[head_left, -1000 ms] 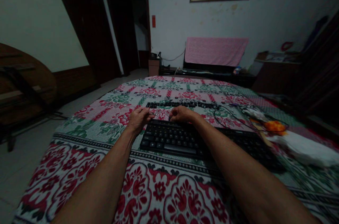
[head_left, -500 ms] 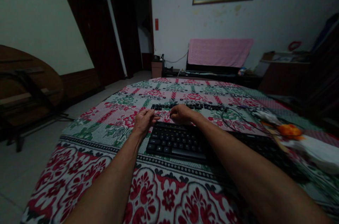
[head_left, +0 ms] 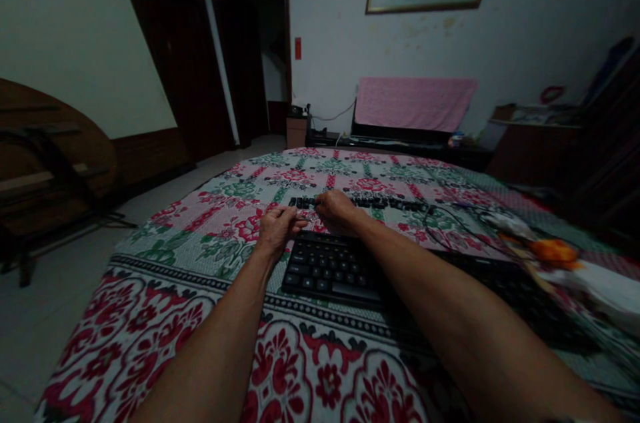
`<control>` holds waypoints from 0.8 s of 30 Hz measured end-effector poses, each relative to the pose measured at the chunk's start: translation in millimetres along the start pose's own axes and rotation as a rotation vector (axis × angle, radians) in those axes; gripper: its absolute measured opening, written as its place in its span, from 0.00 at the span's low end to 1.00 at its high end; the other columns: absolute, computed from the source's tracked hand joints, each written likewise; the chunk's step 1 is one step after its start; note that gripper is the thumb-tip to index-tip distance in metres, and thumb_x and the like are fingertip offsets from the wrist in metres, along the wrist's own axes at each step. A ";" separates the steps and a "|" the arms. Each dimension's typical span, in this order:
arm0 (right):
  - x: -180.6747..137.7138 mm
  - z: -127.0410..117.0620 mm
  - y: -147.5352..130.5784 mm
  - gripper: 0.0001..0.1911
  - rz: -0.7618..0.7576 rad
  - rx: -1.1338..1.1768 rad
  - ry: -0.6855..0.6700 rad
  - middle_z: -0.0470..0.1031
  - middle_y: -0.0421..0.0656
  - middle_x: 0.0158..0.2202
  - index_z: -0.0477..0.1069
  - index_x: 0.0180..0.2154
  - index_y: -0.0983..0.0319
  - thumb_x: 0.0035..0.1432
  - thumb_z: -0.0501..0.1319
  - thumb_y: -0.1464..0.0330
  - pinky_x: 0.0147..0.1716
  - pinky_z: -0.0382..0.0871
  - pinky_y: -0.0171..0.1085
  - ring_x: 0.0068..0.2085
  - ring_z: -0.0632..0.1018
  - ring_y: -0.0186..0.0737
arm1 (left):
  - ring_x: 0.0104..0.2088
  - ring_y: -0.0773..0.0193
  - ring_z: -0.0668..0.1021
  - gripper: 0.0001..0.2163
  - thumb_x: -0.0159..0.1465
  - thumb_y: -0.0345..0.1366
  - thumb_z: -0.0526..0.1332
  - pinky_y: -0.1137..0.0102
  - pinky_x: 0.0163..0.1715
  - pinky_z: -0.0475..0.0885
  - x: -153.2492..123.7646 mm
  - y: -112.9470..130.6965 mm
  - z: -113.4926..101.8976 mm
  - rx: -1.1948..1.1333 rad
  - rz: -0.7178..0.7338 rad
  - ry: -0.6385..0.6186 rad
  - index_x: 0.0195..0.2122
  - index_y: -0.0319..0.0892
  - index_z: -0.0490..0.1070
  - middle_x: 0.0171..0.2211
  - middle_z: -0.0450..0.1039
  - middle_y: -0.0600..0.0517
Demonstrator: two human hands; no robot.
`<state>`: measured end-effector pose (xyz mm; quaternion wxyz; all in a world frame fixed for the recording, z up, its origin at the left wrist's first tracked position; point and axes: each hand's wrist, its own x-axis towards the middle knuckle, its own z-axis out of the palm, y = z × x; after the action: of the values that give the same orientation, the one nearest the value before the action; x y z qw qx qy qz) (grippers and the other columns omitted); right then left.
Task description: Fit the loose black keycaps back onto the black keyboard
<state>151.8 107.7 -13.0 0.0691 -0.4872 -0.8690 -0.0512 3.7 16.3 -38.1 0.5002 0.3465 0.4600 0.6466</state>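
Observation:
A black keyboard (head_left: 325, 266) lies on the flowered cloth in front of me, its right part hidden under my right forearm. Just beyond its left top edge, my left hand (head_left: 278, 229) is closed in a pinch; a small shiny bit shows at its fingertips, too small to name. My right hand (head_left: 340, 208) is also closed, fingers bent down at a row of loose black keycaps (head_left: 395, 203) behind the keyboard. What its fingertips grip, if anything, is hidden. The two hands are close together but apart.
A second black keyboard (head_left: 515, 289) lies to the right, partly behind my forearm, with a black cable (head_left: 445, 229) beyond it. Orange material (head_left: 554, 252) and a white bag (head_left: 610, 286) sit at the right. A folded round table (head_left: 50, 143) stands at the left.
My right hand has moved slightly left and away from me, to the keycap row. My left hand stays pinched beside it. The view has shifted a little.

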 end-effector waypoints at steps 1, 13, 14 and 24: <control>0.9 0.4 -0.8 0.16 0.008 -0.010 -0.006 0.77 0.46 0.39 0.75 0.40 0.59 0.53 0.53 0.68 0.37 0.63 0.32 0.42 0.75 0.42 | 0.23 0.66 0.79 0.09 0.53 0.35 0.63 0.81 0.16 0.67 0.2 -0.3 -0.2 0.002 0.003 -0.007 0.31 0.36 0.65 0.24 0.73 0.50; 0.7 -6.1 -15.2 0.16 0.046 -0.042 -0.026 0.76 0.48 0.42 0.74 0.41 0.59 0.56 0.52 0.66 0.40 0.64 0.34 0.44 0.74 0.43 | 0.22 0.66 0.78 0.11 0.53 0.36 0.64 0.81 0.15 0.67 1.4 -1.3 -0.7 -0.010 0.008 -0.020 0.31 0.36 0.65 0.23 0.72 0.51; 0.9 -6.0 -15.0 0.15 0.045 -0.041 -0.024 0.76 0.48 0.42 0.74 0.41 0.59 0.56 0.52 0.65 0.40 0.64 0.34 0.44 0.74 0.43 | 0.22 0.66 0.78 0.11 0.53 0.36 0.64 0.81 0.15 0.67 1.3 -1.3 -0.8 -0.008 0.007 -0.019 0.31 0.36 0.65 0.23 0.73 0.51; 6.5 -2.0 -9.6 0.15 0.042 -0.004 -0.027 0.76 0.48 0.40 0.75 0.39 0.61 0.54 0.54 0.64 0.38 0.63 0.33 0.42 0.74 0.42 | 0.22 0.67 0.78 0.12 0.51 0.37 0.65 0.81 0.16 0.68 0.9 -0.3 -0.9 -0.018 0.001 -0.034 0.31 0.36 0.65 0.24 0.73 0.51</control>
<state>140.4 107.8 -10.2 0.0575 -0.5062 -0.8593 -0.0446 2.7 16.9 -38.7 0.5109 0.3530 0.4454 0.6449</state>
